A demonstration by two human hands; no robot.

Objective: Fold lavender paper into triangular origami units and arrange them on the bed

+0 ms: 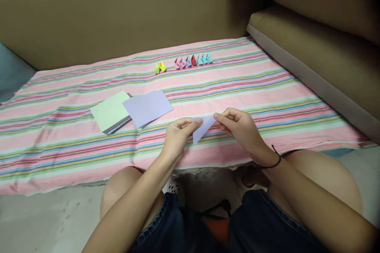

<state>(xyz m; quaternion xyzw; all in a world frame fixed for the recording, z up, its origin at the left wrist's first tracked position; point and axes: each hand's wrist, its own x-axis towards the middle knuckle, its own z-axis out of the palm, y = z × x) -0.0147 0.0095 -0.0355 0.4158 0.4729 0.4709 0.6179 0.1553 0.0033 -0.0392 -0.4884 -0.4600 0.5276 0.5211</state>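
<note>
A folded piece of lilac paper [202, 129], triangular in outline, is held up over the front part of the striped cloth. My left hand [179, 136] pinches its left corner, thumb on top. At the opposite corner, my right hand [237, 126] grips the paper between thumb and fingertips. Both hands are closed, and the fingers behind the paper are partly hidden. Left of my hands lie flat lilac sheets [148, 106], which overlap a thicker stack of paper with a pale green sheet [109, 111] on top.
Farther back, small folded paper pieces stand in a row: yellow ones [160, 67], then pink [179, 63], lilac [188, 61], red [194, 60] and several light blue [204, 59]. The striped cloth [237, 91] ends near my knees. Brown cushions [314, 47] border the right side.
</note>
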